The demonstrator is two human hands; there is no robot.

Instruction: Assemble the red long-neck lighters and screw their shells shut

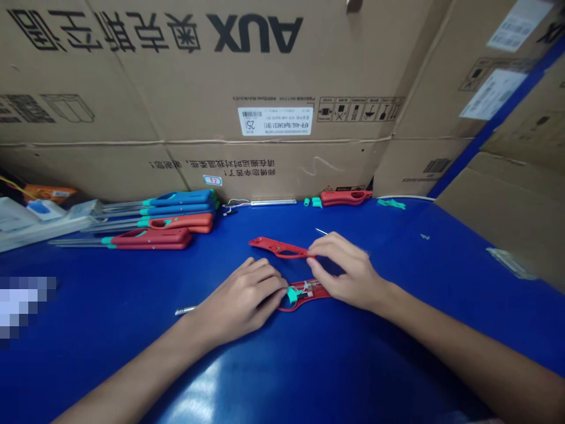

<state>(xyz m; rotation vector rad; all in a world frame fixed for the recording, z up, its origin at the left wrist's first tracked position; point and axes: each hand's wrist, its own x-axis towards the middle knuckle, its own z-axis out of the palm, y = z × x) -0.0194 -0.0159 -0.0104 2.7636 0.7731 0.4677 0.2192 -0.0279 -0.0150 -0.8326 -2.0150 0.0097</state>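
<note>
My right hand [346, 268] pinches the right end of an empty red lighter shell half [276, 248] between thumb and fingers. It is raised just above the blue table [366, 365]. Below it lies the other red lighter shell half [299, 304], inner side up, with a green trigger [292, 295], a small black part and a clear fuel tank [313, 285] inside. My left hand [253, 291] has closed fingers on this lower half at its left end, by the trigger. A metal rod [184, 310] pokes out from behind my left wrist; what it joins is hidden.
Stacked long-nosed lighters [176, 203], blue, orange and red, lie at the back left. Along the cardboard wall [185, 112] are a metal tube [273, 202], red shells [344, 198] and green pieces [391, 204]. A clear plastic packet [512, 263] lies right; a thin screwdriver-like shaft [321, 231] shows behind my right hand.
</note>
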